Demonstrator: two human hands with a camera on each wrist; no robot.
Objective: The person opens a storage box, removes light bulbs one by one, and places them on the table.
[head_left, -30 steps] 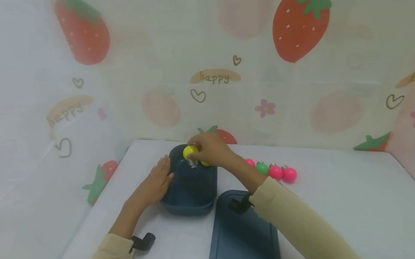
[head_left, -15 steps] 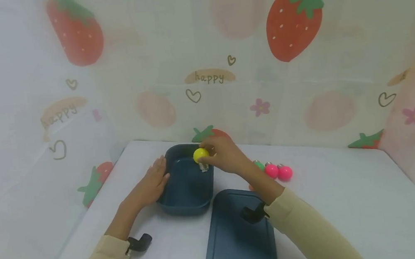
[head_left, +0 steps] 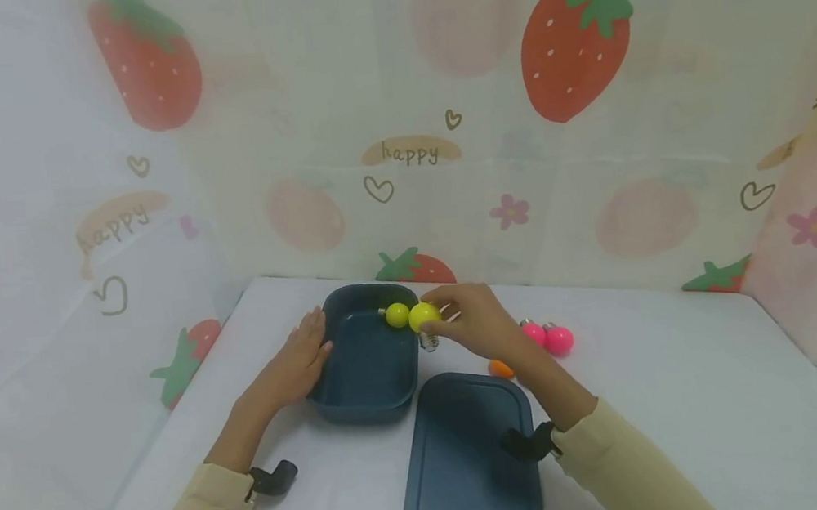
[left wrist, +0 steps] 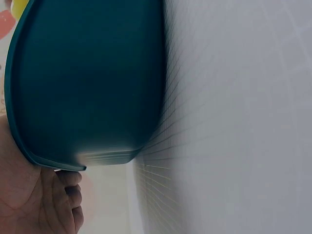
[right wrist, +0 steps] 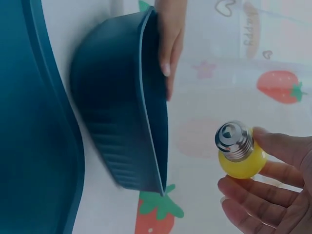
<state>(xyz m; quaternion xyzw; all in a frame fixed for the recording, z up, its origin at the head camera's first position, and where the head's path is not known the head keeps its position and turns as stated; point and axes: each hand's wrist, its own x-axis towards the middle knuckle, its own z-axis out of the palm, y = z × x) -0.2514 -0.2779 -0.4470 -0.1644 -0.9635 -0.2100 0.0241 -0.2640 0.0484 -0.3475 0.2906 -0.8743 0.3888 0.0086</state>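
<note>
A yellow light bulb (right wrist: 243, 163) with a silver screw base is pinched between the thumb and fingers of my right hand (head_left: 475, 320). In the head view it hangs over the right rim of a dark blue box (head_left: 371, 373), base pointing down. Inside the box, near its far right corner, lies a second yellow bulb (head_left: 397, 315). My left hand (head_left: 299, 362) rests against the box's left rim with its fingers straight. The left wrist view shows the box's outer wall (left wrist: 92, 83) beside that palm.
A dark blue lid (head_left: 470, 462) lies flat at the box's near right. Behind my right forearm are pink bulbs (head_left: 559, 341) and a small orange thing (head_left: 500, 368), partly hidden. A strawberry-print sheet (head_left: 277, 120) hangs beyond the table's far edge.
My right hand has carried the yellow bulb rightward from inside the box to over its right rim, uncovering the other yellow bulb. My left hand stays on the left rim.
</note>
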